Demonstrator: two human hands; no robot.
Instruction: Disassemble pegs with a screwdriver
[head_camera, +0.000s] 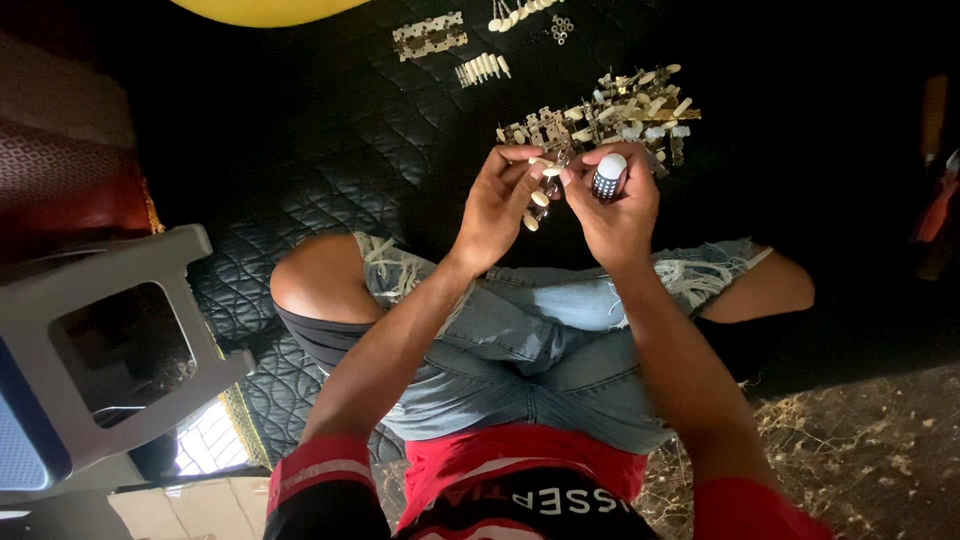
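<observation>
I sit cross-legged on a black quilted mat. My left hand holds a small metal strip with cream-coloured knobs hanging from it. My right hand grips a screwdriver by its ribbed handle with a white cap, its tip hidden at the strip. Both hands meet above my knees, close to a pile of similar metal plates with cream knobs on the mat.
Further back lie another metal plate, a row of cream knobs, more knobs and small rings. A grey plastic stool lies tipped at left. A yellow rounded object sits at the top. Dirt floor is at right.
</observation>
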